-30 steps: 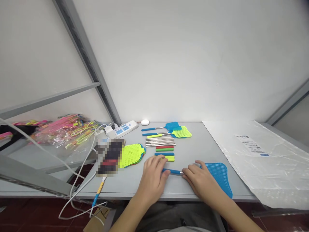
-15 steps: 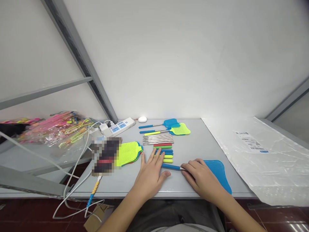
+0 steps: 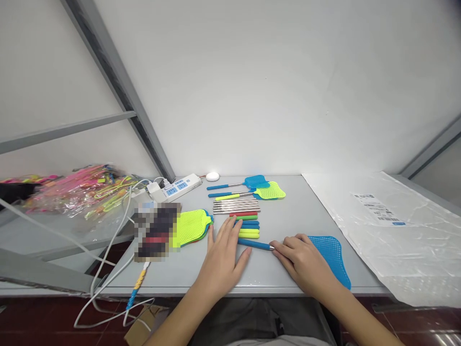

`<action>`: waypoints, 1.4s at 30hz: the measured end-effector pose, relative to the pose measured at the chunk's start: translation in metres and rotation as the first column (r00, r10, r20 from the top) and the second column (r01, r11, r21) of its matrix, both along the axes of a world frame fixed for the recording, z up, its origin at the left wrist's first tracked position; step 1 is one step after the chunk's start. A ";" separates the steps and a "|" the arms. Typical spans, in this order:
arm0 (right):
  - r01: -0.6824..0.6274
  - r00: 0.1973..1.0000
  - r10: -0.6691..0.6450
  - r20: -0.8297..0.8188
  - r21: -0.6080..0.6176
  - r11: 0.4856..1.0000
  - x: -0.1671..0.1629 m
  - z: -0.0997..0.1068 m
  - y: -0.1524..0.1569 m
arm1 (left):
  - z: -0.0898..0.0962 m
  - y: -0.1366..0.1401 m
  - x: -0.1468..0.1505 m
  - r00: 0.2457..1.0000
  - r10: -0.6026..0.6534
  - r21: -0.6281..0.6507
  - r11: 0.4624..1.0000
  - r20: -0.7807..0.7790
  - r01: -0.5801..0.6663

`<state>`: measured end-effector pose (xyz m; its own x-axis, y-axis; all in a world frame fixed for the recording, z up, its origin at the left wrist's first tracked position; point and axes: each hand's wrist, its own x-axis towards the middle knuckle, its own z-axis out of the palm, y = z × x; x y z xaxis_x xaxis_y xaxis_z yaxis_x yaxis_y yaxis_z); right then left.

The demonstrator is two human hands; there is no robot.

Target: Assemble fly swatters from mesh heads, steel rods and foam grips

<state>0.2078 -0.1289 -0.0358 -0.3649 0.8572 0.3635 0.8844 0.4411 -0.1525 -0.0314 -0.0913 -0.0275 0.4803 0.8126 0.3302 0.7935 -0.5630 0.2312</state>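
1. Your right hand (image 3: 297, 262) pinches the bright metal stem (image 3: 272, 248) of a blue swatter (image 3: 256, 244), fingertips together where stem meets handle

2. Your left hand (image 3: 223, 254) spreads palm down, fingers apart, hiding the handle's left end; whether it presses there cannot be told from this view

3. The swatter lies near the front edge of the table (image 3: 288, 211), its mesh head (image 3: 332, 254) showing beyond your right hand

4. Expect a light piece: the stem likely stiff and slick, the handle grippier, the head thin and bendable, so take hold by the handle or the stem's base rather than the mesh

5. Before your left fingertips sit loose blue grips (image 3: 251, 224) and yellow grips (image 3: 249, 235), with metal rods (image 3: 236, 206) behind them and a stack of mesh heads (image 3: 192, 227) to the left
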 end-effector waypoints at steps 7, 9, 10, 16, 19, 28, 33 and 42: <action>0.019 0.999 -0.019 0.039 0.010 1.000 0.003 -0.003 0.004 | -0.002 0.001 -0.003 1.000 0.002 -0.001 1.000 0.015 -0.002; 0.012 0.999 -0.013 0.051 0.005 1.000 0.007 -0.004 0.007 | -0.002 0.001 -0.003 1.000 0.004 -0.003 1.000 0.019 -0.004; 0.009 0.999 -0.009 0.052 0.003 1.000 0.008 -0.003 0.008 | -0.002 0.002 -0.003 1.000 0.004 -0.005 1.000 0.019 -0.004; -0.013 1.000 0.013 0.013 -0.009 1.000 0.009 -0.002 0.009 | -0.001 0.004 -0.004 0.999 -0.032 -0.017 0.999 -0.012 0.032; -0.034 0.999 0.034 0.004 0.001 0.999 0.008 -0.002 0.008 | 0.002 0.004 -0.005 0.997 -0.065 -0.006 0.998 -0.037 0.065; -0.139 0.987 0.132 0.092 0.077 0.987 -0.001 0.009 0.008 | 0.010 -0.002 0.018 0.973 -0.221 0.222 0.954 0.067 0.201; -0.149 0.969 0.138 0.205 0.038 0.988 0.001 0.023 0.018 | 0.012 0.009 0.031 0.974 -0.225 0.281 0.936 0.007 0.214; -0.270 0.927 0.311 0.210 -0.202 0.941 0.008 0.051 0.035 | 0.041 0.010 0.047 0.948 -0.226 0.012 0.972 -0.224 0.235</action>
